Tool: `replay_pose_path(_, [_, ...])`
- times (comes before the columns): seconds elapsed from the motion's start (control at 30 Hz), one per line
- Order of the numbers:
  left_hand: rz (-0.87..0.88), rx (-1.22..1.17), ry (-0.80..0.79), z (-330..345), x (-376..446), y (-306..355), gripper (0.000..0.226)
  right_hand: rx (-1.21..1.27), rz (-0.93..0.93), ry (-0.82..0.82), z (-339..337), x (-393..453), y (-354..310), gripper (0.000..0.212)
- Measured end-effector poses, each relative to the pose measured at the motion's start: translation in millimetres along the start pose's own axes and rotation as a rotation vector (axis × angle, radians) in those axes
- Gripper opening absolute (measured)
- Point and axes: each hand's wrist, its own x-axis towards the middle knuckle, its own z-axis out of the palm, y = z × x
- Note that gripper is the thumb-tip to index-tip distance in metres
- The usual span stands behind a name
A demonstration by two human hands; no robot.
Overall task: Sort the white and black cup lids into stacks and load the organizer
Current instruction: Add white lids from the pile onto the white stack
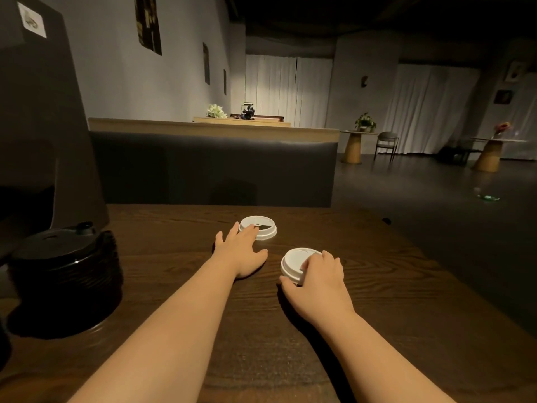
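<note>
Dark wooden table [377, 301], dim café room beyond

Two bare forearms are seen, with no sleeves, watch or rings worn. The left hand [243, 253] and right hand [316, 282] are ungloved, and short, unpainted nails are shown.

Two white lids lie flat mid-table: the far white lid [258, 227], top up; the near white lid [296, 264], slightly tilted; a tall black lid stack [65, 269] stands near the table's left edge.
</note>
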Motion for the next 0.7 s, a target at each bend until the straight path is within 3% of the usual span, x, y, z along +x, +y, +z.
replay_pose_path(0.1, [0.017, -0.008, 0.069, -2, -5, -2, 0.057, 0.071, 0.045, -0.013, 0, 0, 0, 0.057])
replay_pose_path(0.3, [0.008, -0.040, -0.042, -8, -40, -8, 0.060, 0.192, 0.034, -0.039, -8, -8, 0, 0.033])
replay_pose_path(0.33, [0.009, -0.064, -0.022, -9, -49, -8, 0.056, 0.226, 0.016, -0.054, -9, -10, 0, 0.037])
replay_pose_path(0.43, [0.011, -0.185, 0.043, -10, -81, -10, 0.041, 0.284, -0.067, -0.079, -15, -17, -2, 0.086])
replay_pose_path(0.5, [-0.035, -0.288, -0.015, -13, -101, -11, 0.036, 0.283, -0.097, -0.116, -20, -24, -4, 0.103])
replay_pose_path(0.6, [-0.095, -0.297, -0.100, -16, -122, -14, 0.033, 0.354, -0.073, -0.213, -25, -32, -4, 0.114])
replay_pose_path(0.7, [-0.095, -0.359, 0.001, -19, -132, -9, 0.025, 0.344, -0.125, -0.205, -27, -40, -6, 0.111])
